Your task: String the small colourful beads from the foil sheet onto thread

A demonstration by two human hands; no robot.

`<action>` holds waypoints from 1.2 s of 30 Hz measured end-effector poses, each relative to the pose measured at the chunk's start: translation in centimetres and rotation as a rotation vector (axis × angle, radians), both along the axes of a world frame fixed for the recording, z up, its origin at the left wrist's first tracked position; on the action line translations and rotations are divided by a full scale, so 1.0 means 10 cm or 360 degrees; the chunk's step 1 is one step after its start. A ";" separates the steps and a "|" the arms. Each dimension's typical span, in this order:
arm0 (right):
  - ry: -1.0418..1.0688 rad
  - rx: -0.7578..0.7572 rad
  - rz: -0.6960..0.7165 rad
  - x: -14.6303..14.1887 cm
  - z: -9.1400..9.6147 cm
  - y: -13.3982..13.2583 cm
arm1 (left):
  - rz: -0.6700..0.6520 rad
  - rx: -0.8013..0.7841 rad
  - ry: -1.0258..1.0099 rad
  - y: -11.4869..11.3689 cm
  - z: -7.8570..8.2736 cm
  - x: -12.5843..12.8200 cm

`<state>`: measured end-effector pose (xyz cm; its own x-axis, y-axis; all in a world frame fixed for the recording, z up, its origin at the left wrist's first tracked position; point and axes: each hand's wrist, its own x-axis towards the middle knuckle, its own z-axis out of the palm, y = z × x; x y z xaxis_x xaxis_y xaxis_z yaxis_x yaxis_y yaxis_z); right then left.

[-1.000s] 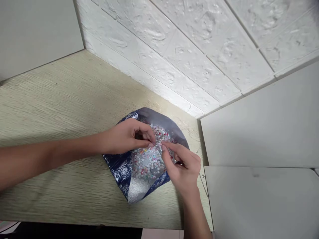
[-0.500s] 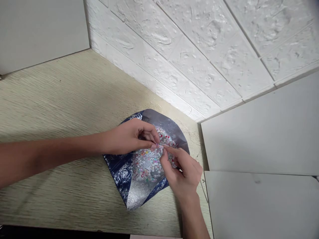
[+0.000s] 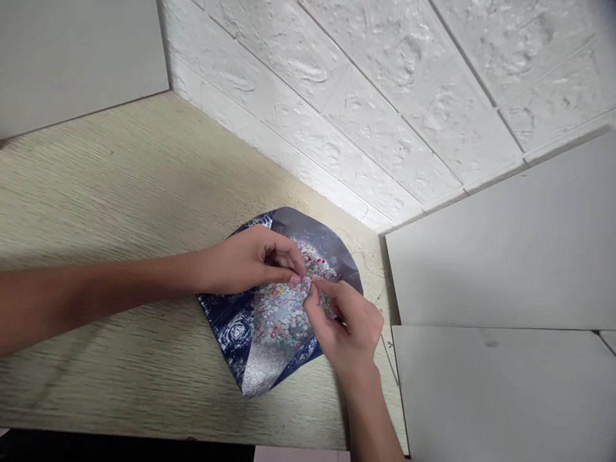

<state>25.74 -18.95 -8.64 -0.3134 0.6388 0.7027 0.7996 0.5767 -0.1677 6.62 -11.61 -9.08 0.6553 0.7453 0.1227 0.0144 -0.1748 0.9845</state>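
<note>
A dark blue wrapping sheet with a silver inside (image 3: 235,327) lies spread open on the table. A heap of small clear, white and red beads (image 3: 282,314) rests on it. My left hand (image 3: 250,260) hovers over the heap with thumb and forefinger pinched together. My right hand (image 3: 344,324) meets it from the right, also pinched. The fingertips of both hands touch just above the beads. What they pinch is too small to make out.
The pale wood-grain table (image 3: 120,192) runs off to the left. A white textured brick wall (image 3: 385,96) rises behind. White panels (image 3: 500,256) stand and lie at the right. Another white panel (image 3: 72,58) stands at the far left.
Both hands stay pinched together over the beads. My right hand has shifted slightly left and closed in on the left fingertips. The view has moved a little.
</note>
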 end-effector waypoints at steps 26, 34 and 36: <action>-0.0047 -0.0016 0.0010 0.00 0.00 0.00 | -0.0033 0.0064 0.0013 0.00 -0.04 -0.01; -0.0058 -0.0229 0.0143 0.00 0.02 0.02 | -0.0003 0.0171 0.0018 0.01 -0.07 -0.01; -0.0060 -0.0240 0.0151 0.01 0.02 0.01 | -0.0007 0.0126 0.0022 0.00 -0.04 -0.01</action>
<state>25.87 -18.81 -8.43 -0.4014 0.7025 0.5877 0.7502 0.6203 -0.2290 6.51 -11.57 -9.49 0.6607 0.7306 0.1722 0.0269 -0.2523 0.9673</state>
